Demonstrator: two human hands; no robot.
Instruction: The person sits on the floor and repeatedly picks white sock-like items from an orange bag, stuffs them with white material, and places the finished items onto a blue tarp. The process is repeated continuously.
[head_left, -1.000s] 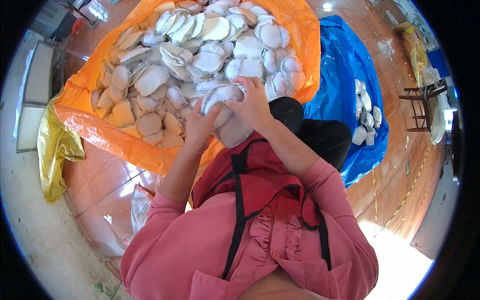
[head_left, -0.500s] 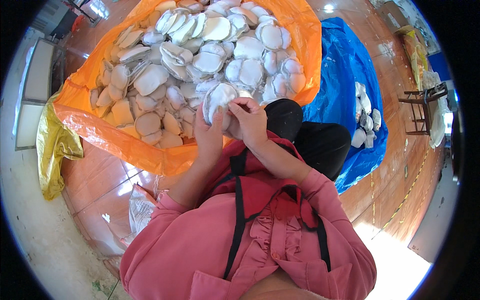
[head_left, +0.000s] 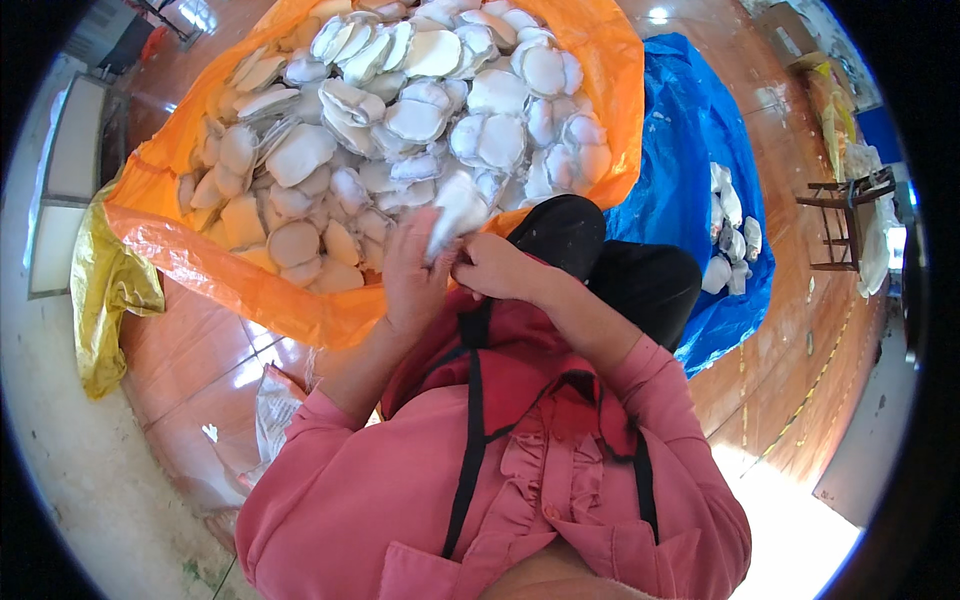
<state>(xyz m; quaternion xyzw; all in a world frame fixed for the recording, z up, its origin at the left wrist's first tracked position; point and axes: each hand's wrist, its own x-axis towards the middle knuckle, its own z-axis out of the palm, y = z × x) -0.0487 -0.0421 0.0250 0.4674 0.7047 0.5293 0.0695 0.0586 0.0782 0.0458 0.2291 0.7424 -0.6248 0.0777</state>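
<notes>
A white fuzzy-edged fabric pad [head_left: 458, 212], blurred by motion, stands tilted up in my left hand [head_left: 412, 268], whose fingers are closed around its lower left side. Close against its lower end is my right hand [head_left: 495, 266], with the fingers curled together. Whether those fingers pinch the pad's edge or something else is hidden. Just beyond both hands, a large heap of similar white pads [head_left: 415, 120], many in stacked bundles, fills an open orange plastic sack [head_left: 230, 292].
To the right lies an open blue plastic sack [head_left: 690, 120] with several white bundles [head_left: 733, 235] in it. A small dark wooden stool [head_left: 845, 220] stands farther right. A yellow sack [head_left: 105, 290] lies by the left wall. My bent knees [head_left: 650, 290] are beside the orange sack.
The pad has swung from facing up to a steeper tilt, slightly to the right. My right hand has moved down from the pad's right edge to its lower end, fingers curling in.
</notes>
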